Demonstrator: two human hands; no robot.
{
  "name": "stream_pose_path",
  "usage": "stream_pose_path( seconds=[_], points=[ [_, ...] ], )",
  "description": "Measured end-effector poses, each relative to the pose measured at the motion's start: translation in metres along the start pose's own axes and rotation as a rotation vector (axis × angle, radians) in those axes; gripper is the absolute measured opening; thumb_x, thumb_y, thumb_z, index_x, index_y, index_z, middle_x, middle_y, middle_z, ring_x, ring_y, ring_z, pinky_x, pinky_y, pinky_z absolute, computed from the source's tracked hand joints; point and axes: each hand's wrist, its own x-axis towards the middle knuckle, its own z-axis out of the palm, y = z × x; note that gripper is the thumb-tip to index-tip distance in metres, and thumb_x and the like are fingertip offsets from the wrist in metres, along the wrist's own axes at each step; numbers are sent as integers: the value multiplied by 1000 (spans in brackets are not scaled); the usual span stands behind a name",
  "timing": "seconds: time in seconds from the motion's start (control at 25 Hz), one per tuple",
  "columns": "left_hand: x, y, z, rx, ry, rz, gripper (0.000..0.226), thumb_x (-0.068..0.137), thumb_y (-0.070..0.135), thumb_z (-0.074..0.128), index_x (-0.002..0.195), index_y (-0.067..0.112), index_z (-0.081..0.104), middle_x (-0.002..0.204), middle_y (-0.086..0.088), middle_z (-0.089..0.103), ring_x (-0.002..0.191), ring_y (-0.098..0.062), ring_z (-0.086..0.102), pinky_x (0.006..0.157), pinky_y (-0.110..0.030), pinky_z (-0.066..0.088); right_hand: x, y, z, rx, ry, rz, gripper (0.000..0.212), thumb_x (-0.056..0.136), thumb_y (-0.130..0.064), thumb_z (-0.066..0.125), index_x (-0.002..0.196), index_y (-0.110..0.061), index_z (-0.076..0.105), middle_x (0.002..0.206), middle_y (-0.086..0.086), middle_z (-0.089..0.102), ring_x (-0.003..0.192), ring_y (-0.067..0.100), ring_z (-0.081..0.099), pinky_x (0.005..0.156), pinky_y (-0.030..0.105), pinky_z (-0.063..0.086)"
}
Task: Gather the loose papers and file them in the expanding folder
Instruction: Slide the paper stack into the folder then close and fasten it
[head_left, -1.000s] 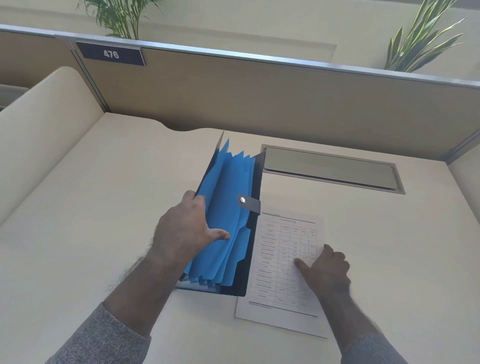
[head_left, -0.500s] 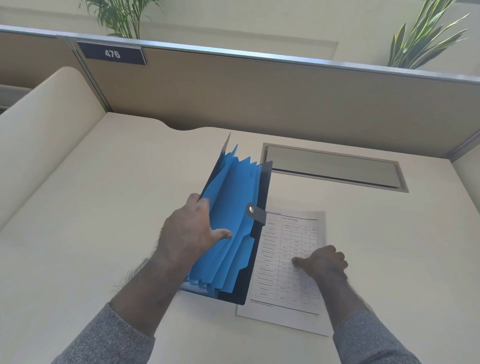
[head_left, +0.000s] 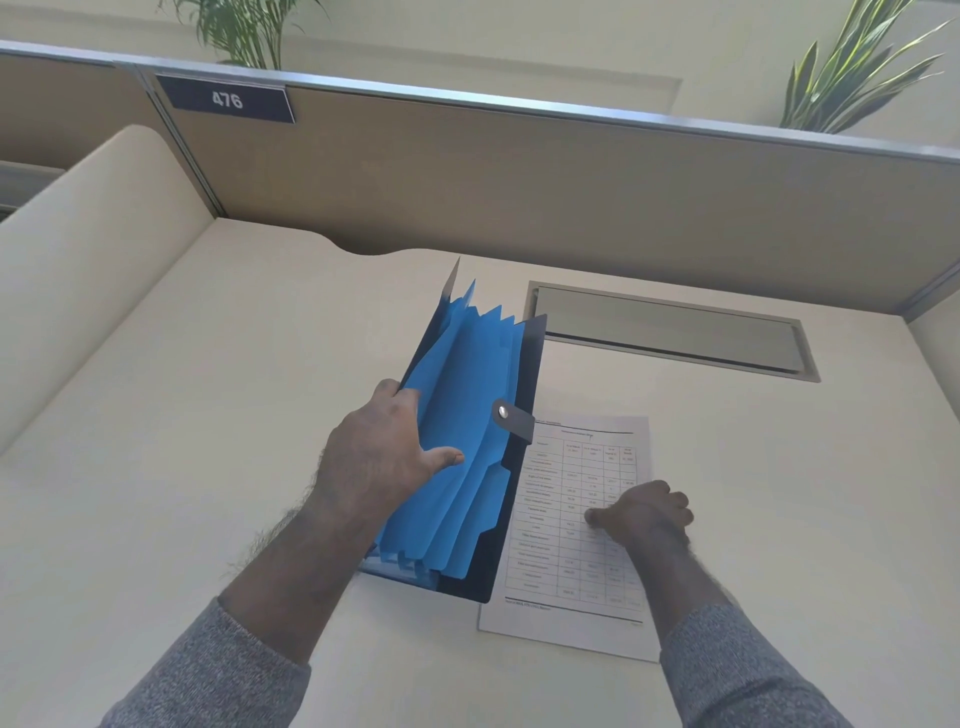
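Note:
A dark expanding folder (head_left: 522, 499) with several blue dividers lies open on the desk, its snap tab pointing right. My left hand (head_left: 382, 457) grips its left cover, thumb resting on the blue dividers, holding the pockets spread. To the right lies a white printed sheet (head_left: 576, 566) with a table on it, its left edge tucked under the folder. My right hand (head_left: 644, 514) rests on the sheet with fingers curled and the thumb pressing the paper; whether it pinches the sheet cannot be told.
The cream desk (head_left: 208, 415) is bounded by a tan partition (head_left: 519, 182) at the back with a "476" plate (head_left: 227, 98). A metal cable hatch (head_left: 670, 332) is set in the desk behind the paper. Plants stand beyond the partition.
My right hand has curled from flat fingers into a loose fist on the sheet and drawn slightly back. My left hand has kept its hold on the folder.

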Motion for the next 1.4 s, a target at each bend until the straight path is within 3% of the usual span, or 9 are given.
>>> stream_pose_path(
  seconds=[0.24,0.6,0.68,0.8,1.0,1.16,1.24,1.32,1.4],
  points=[
    [0,-2,-1,-18,6,-1,87,67,72,67,132,17,51,130,4,53,98,-22,65,77,-33,51,3,-2,-6,-60,-62,21,102,52,-58,85,130,-9,41,124,6,52,118,25,46,86,37,45],
    [1,-9,-3,-49,4,-11,88,67,71,68,134,18,50,132,4,53,100,-23,65,79,-33,50,3,19,0,292,-86,-46,103,59,-38,90,136,-15,26,130,10,52,113,35,58,84,49,47],
    [1,-9,-4,-63,-4,-17,88,66,71,68,135,19,50,132,5,53,101,-23,64,80,-33,50,7,30,-1,479,-121,-118,92,69,-27,86,140,-9,30,124,8,62,106,32,63,81,42,49],
    [2,-10,-5,-90,-32,-31,80,73,64,69,136,19,50,133,5,52,102,-23,64,82,-33,50,12,48,-10,778,-304,-192,45,78,-11,81,119,-1,64,95,6,77,83,28,74,75,41,58],
    [1,-10,-7,-194,-30,-21,52,84,17,47,136,16,51,135,5,51,95,-25,63,76,-29,45,17,78,-66,801,-417,-393,37,77,-15,81,111,-11,70,108,15,75,92,35,73,81,54,58],
    [3,-8,-6,-238,-58,-16,58,83,7,41,140,17,46,138,5,48,105,-25,60,77,-25,42,13,109,-160,793,-169,-460,49,62,-50,85,102,-24,74,102,6,78,80,23,77,63,40,62],
    [3,-5,-3,-254,-78,-9,59,84,5,39,142,17,44,139,4,47,107,-25,59,77,-25,40,8,110,-200,722,-122,-502,63,59,-66,81,108,-29,72,102,-1,78,81,18,77,68,38,63],
    [2,-1,-1,-271,-106,-11,61,84,4,38,143,18,42,140,4,45,109,-25,57,77,-25,39,-7,88,-222,749,-235,-599,55,69,-56,81,116,-30,69,107,-1,77,89,24,77,73,46,62],
    [1,3,1,-277,-130,-5,62,85,4,37,144,18,41,142,5,43,113,-26,55,79,-26,40,-28,55,-229,746,-375,-709,36,78,-32,80,113,-27,73,105,2,78,87,25,77,61,33,62]
  ],
)
